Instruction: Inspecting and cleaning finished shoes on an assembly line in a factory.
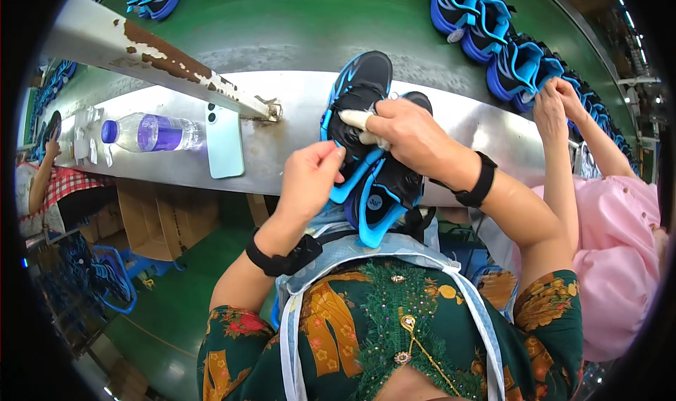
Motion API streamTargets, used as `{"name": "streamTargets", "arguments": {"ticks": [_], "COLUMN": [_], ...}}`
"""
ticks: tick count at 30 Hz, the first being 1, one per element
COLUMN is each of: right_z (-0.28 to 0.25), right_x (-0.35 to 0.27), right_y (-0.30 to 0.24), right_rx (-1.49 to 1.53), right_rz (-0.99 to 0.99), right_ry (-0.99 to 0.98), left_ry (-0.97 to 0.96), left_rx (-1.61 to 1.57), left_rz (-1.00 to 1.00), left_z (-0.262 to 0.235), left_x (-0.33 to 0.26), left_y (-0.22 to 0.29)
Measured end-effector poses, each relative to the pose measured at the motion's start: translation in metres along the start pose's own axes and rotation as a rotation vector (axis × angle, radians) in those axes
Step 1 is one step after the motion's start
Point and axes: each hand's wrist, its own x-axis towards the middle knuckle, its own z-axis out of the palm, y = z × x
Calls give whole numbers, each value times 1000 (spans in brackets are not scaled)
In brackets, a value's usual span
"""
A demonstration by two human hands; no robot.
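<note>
A pair of black and blue sneakers lies before me on the steel ledge, toes pointing away. My left hand (pixel 310 179) is closed, thumb and forefinger pinched at the collar of the left sneaker (pixel 367 70); whatever is between the fingertips is too small to make out. Over the same shoe's lacing reaches my right hand (pixel 415 135), its fingers curled on the tongue area, with pale finger covers on some fingertips. Partly under my right wrist is the other sneaker (pixel 384 202), its blue heel turned toward me.
A rusty white post (pixel 169 56) rises from the ledge (pixel 282 95), left of the shoes. Near it are a pale green phone (pixel 224 140) and a water bottle (pixel 151 133). A green belt (pixel 303 21) carries more sneakers (pixel 510 66). At right, a co-worker's hands (pixel 556 105) touch shoes.
</note>
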Motion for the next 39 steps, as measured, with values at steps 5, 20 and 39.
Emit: {"name": "streamTargets", "arguments": {"ticks": [5, 20, 39], "right_z": [4, 14, 2], "right_x": [-10, -84, -83], "right_y": [7, -47, -56], "right_rx": [181, 21, 227], "right_rz": [122, 362, 416], "right_ry": [92, 243, 202], "left_ry": [87, 25, -173], "left_rx": [529, 531, 497], "left_rz": [389, 675, 642], "left_z": [12, -2, -17], "left_x": [-19, 18, 38], "left_y": [6, 18, 15]}}
